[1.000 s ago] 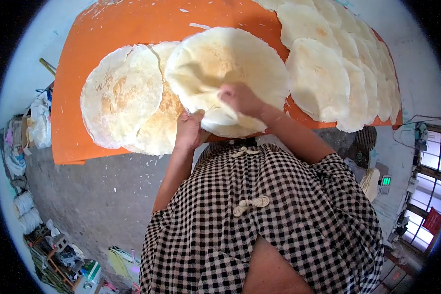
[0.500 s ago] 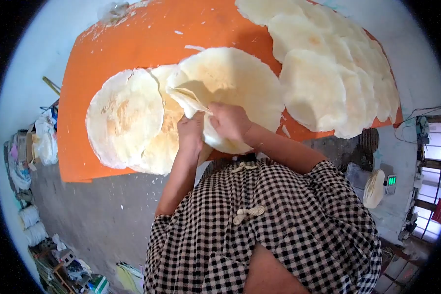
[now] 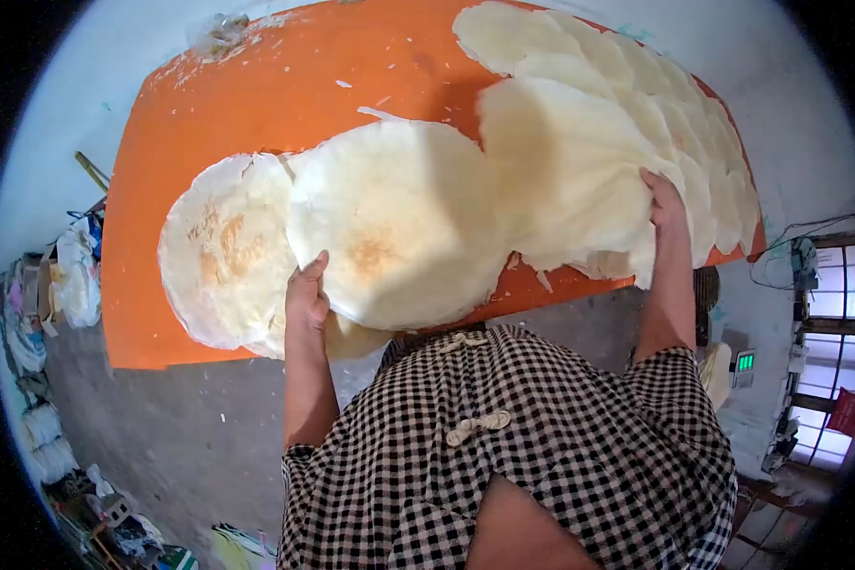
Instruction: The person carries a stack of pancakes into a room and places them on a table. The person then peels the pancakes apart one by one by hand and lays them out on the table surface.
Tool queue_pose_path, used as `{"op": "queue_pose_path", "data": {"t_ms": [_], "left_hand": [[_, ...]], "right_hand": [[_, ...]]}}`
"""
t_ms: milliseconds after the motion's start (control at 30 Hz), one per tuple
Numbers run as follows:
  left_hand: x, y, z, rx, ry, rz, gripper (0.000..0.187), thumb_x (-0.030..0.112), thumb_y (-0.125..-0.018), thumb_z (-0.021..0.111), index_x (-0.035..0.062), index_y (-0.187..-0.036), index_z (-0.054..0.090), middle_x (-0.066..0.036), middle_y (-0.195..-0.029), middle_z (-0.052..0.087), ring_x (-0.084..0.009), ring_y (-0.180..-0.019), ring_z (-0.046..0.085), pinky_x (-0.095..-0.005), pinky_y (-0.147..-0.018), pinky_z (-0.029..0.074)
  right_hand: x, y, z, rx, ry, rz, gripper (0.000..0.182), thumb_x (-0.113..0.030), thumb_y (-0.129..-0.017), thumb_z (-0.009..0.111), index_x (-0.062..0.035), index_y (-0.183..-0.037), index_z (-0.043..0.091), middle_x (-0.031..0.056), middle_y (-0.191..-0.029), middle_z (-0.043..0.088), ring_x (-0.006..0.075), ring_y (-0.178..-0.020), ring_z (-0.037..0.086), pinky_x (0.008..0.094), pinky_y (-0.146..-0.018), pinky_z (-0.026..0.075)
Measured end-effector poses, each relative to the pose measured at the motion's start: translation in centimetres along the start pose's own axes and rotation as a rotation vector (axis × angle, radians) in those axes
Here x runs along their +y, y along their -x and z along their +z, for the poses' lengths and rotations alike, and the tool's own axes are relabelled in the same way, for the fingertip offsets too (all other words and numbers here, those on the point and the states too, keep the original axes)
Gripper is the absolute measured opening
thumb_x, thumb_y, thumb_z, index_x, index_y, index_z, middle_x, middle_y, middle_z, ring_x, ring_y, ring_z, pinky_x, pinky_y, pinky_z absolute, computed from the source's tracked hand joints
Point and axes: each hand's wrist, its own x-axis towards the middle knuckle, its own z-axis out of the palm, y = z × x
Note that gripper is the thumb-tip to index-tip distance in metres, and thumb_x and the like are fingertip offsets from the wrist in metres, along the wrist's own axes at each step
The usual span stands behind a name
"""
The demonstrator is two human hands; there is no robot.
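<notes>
I see the left hand point(image 3: 306, 296) pressing 1 round pale flatbread point(image 3: 399, 223); the right hand point(image 3: 663, 204) grips another thin flatbread point(image 3: 565, 171) on the orange table point(image 3: 228, 104).

Both bare arms reach forward, spread wide apart. The left hand point(image 3: 307, 293) lies low and near the body, fingers curled in a grip. The right hand point(image 3: 664, 201) stretches far out, fingers closed in a pinch.
</notes>
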Motion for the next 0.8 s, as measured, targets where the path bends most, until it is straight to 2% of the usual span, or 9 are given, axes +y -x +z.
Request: {"op": "queue_pose_path", "data": {"t_ms": [167,200,267,400,533,600,667,767,800], "left_hand": [[0.2,1.0,-0.4,-0.015,-0.019,-0.041,0.04,0.011,-0.083,0.055,-0.0029,-0.118,0.042,-0.014,-0.112,0.053,-0.0261,-0.098,0.054,-0.0376,-0.087,0.045],[1.7,1.0,0.9,-0.03,-0.035,-0.032,0.041,0.011,-0.082,0.055,-0.0028,-0.119,0.042,-0.015,-0.112,0.053,-0.0265,-0.099,0.054,-0.0377,-0.087,0.045],[3.0,1.5,1.5,-0.072,-0.003,-0.044,0.041,0.007,-0.081,0.056,-0.0036,-0.118,0.042,-0.014,-0.111,0.054,-0.0255,-0.1,0.053,-0.0362,-0.086,0.045],[2.7,2.9,0.9,-0.064,0.009,-0.031,0.042,0.005,-0.08,0.057,-0.0028,-0.118,0.042,-0.013,-0.111,0.054,-0.0252,-0.101,0.053,-0.0372,-0.085,0.045],[2.8,4.8,0.2,-0.029,0.03,-0.028,0.042,0.005,-0.078,0.059,-0.0018,-0.116,0.044,-0.012,-0.11,0.055,-0.0241,-0.1,0.053,-0.0366,-0.085,0.045],[2.4,3.0,1.0,-0.042,0.064,-0.022,0.042,0.004,-0.077,0.06,-0.0014,-0.115,0.045,-0.012,-0.11,0.055,-0.0232,-0.1,0.053,-0.036,-0.086,0.044],[1.9,0.6,2.1,0.01,0.044,0.003,0.042,0.003,-0.076,0.06,-0.0012,-0.115,0.046,-0.011,-0.109,0.055,-0.0226,-0.099,0.054,-0.0355,-0.086,0.044],[1.5,1.5,4.1,0.006,0.004,0.037,0.039,0.002,-0.076,0.06,-0.0013,-0.113,0.048,-0.01,-0.107,0.057,-0.0212,-0.098,0.054,-0.0342,-0.087,0.043],[1.5,3.0,4.5,-0.002,-0.015,0.037,0.038,0.002,-0.076,0.06,-0.0014,-0.112,0.048,-0.01,-0.106,0.057,-0.021,-0.098,0.054,-0.0339,-0.086,0.044]], "right_hand": [[-2.7,3.2,1.8,0.078,0.309,-0.016,0.055,-0.009,-0.08,0.057,0.0075,-0.125,0.029,0.0146,-0.107,0.055,0.0208,-0.091,0.058,0.0319,-0.076,0.049],[-3.7,2.4,3.2,0.087,0.275,-0.084,0.041,-0.01,-0.081,0.056,0.0046,-0.117,0.043,0.0127,-0.103,0.057,0.0202,-0.088,0.058,0.0311,-0.075,0.049],[-6.6,2.3,7.8,-0.05,0.322,-0.139,0.035,-0.009,-0.081,0.054,0.0025,-0.114,0.047,0.0119,-0.102,0.058,0.0201,-0.087,0.058,0.0312,-0.074,0.049],[-12.3,-1.3,17.4,-0.208,0.455,-0.322,0.031,-0.007,-0.082,0.05,0.0011,-0.111,0.049,0.0094,-0.099,0.059,0.0184,-0.083,0.059,0.0308,-0.071,0.05],[-22.3,-2.4,27.1,-0.276,0.333,-0.419,0.028,-0.006,-0.081,0.048,0.0004,-0.108,0.049,0.0107,-0.098,0.057,0.0189,-0.083,0.057,0.0315,-0.067,0.05],[-23.1,-4.8,27.0,-0.206,0.431,-0.522,0.027,-0.011,-0.08,0.048,0.0002,-0.104,0.052,0.0126,-0.092,0.056,0.0215,-0.078,0.057,0.0344,-0.064,0.049],[-18.3,-8.9,23.3,-0.043,0.724,-0.743,0.03,-0.022,-0.079,0.051,0.0012,-0.095,0.06,0.0134,-0.079,0.058,0.0232,-0.071,0.055,0.0374,-0.06,0.046],[-26.8,-15.6,26.9,-0.092,-0.496,-0.341,0.024,-0.014,-0.077,0.057,-0.0023,-0.097,0.054,0.014,-0.092,0.059,0.0266,-0.084,0.059,0.0395,-0.071,0.049],[-26.9,-16.1,26.3,-0.061,-0.636,-0.303,0.023,-0.015,-0.078,0.056,-0.003,-0.097,0.054,0.0132,-0.09,0.059,0.0256,-0.082,0.058,0.0383,-0.068,0.049]]}}
